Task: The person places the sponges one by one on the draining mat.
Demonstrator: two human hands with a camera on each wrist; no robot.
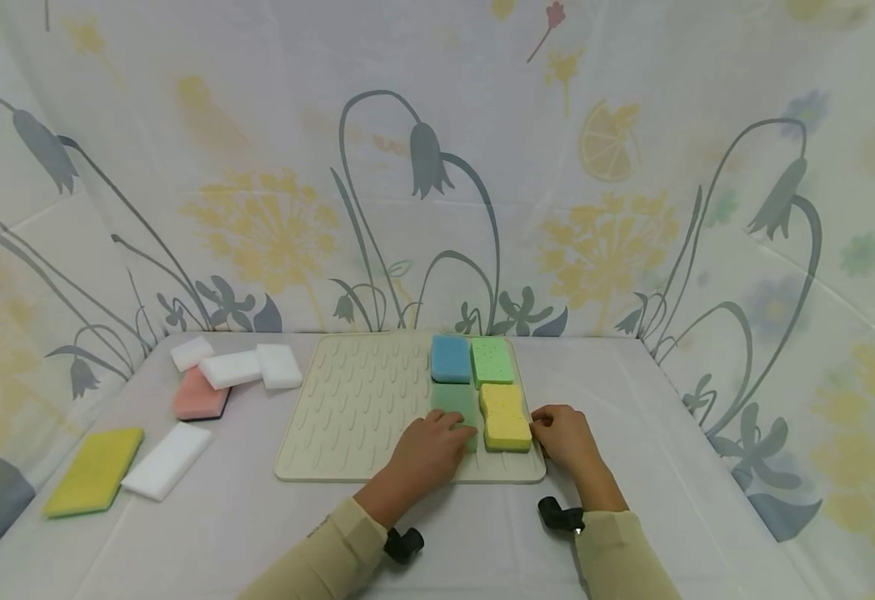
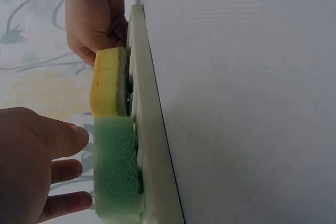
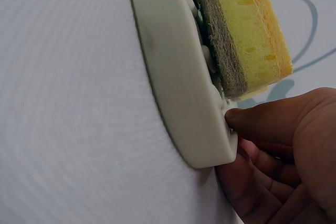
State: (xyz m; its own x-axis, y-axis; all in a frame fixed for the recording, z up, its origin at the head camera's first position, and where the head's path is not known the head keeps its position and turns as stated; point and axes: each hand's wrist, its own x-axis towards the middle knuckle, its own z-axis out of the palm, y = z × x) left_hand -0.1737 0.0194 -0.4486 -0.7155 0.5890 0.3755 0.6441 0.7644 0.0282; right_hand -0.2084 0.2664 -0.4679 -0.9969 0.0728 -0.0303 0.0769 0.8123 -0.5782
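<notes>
A beige mat (image 1: pixel 355 408) with raised oblong ridges lies on the table. My left hand (image 1: pixel 430 446) is over the darker green sponge (image 1: pixel 454 396) on it; in the left wrist view its fingers (image 2: pixel 68 203) are spread beside the sponge's top. With thumb and curled fingers, my right hand (image 3: pixel 294 156) pinches the mat's right edge, next to the yellow sponge (image 1: pixel 505 417). That sponge has a waisted shape and a grey scouring layer (image 3: pixel 220 40) facing the mat. Behind these two, a blue sponge (image 1: pixel 450 358) and a light green sponge (image 1: pixel 492 360) lie side by side.
Left of the mat lie several white sponge blocks (image 1: pixel 231 368), one overlapping a pink sponge (image 1: pixel 199 394) with a dark underside. Nearer the front left are a yellow sponge with green backing (image 1: pixel 96 471) and a white slab (image 1: pixel 167 461). A flower-printed curtain (image 1: pixel 280 167) surrounds the table.
</notes>
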